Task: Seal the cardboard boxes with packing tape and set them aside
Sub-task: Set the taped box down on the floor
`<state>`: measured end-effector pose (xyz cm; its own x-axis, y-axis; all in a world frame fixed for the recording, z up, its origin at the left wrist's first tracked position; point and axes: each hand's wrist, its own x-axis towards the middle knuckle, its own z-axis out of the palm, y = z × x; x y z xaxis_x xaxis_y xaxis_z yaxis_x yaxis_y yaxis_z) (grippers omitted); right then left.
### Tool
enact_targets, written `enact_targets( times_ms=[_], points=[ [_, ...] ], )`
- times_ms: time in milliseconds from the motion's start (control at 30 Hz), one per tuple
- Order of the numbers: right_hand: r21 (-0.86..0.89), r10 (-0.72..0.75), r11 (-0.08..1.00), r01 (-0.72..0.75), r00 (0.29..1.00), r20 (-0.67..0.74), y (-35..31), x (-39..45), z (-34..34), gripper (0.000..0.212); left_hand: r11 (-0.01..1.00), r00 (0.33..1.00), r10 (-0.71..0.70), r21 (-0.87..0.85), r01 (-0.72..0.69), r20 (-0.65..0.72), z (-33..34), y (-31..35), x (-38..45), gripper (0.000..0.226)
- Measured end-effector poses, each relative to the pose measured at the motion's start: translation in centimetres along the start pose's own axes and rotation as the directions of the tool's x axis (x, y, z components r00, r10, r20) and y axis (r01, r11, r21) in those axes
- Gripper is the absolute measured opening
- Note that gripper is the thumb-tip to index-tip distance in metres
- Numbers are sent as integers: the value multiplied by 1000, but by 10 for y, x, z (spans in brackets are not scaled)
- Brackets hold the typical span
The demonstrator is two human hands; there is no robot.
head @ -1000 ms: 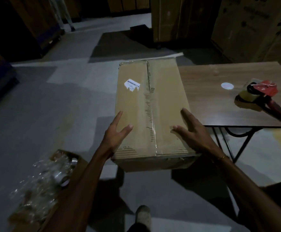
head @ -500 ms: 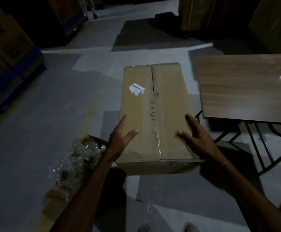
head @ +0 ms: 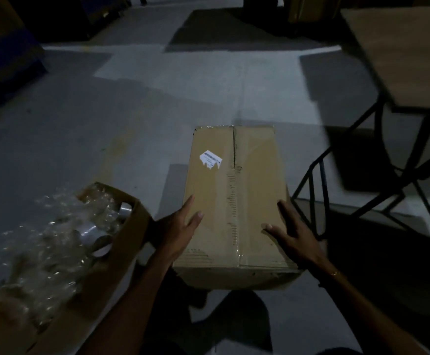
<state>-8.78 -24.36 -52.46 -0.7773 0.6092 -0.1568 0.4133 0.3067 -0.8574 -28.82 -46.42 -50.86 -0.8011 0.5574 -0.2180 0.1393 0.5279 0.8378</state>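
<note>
Cardboard fills the middle of the head view: a tall brown cardboard box (head: 234,201) with its top flaps closed and a strip of clear tape (head: 234,190) running along the centre seam from the far edge to the near one, where it folds over the front face. A torn white label (head: 210,159) sits on the left flap, toward the far end. Whether the box rests on the grey concrete floor (head: 132,111) or hangs just above it cannot be told in this dim light.

Both hands are on the near half of the box. The left hand (head: 178,228) lies against the left edge at about nine o'clock from the seam, fingers straight and spread, thumb on the top face. The right hand (head: 294,234) mirrors it at three o'clock, fingers splayed over the right edge, thumb pointing inward across the flap. Neither hand curls round anything; they press the sides flat-palmed. A thin gold bracelet (head: 334,273) circles the right wrist.

At eight o'clock from the box, just beside the left forearm, stands an open carton (head: 129,242) stuffed with crinkled clear plastic wrap (head: 42,242) and a few rolls of tape (head: 91,234). At two o'clock, a wooden table (head: 411,55) on black metal legs (head: 319,185) stands near the box, its frame close to the right-hand side. Dark stacked cartons line the far wall, too shadowed to make out.
</note>
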Motion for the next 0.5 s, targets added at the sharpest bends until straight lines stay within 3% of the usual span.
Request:
enact_targets(
  times_ms=[233, 400, 500],
  points=[
    [-21, 27, 999, -27, 1000, 11, 157, 50, 85, 81, 996, 1000, 3, 86, -3, -1, 98, -143, 65, 56],
    [-4, 43, 999, -43, 999, 19, 218, 57, 113, 84, 995, 998, 3, 99, -9, 57, 131, -201, 91, 61],
    [-87, 52, 995, -46, 996, 69, 234, 57, 117, 86, 995, 992, -57, 91, 47, 111, 141, -217, 88, 66]
  ],
)
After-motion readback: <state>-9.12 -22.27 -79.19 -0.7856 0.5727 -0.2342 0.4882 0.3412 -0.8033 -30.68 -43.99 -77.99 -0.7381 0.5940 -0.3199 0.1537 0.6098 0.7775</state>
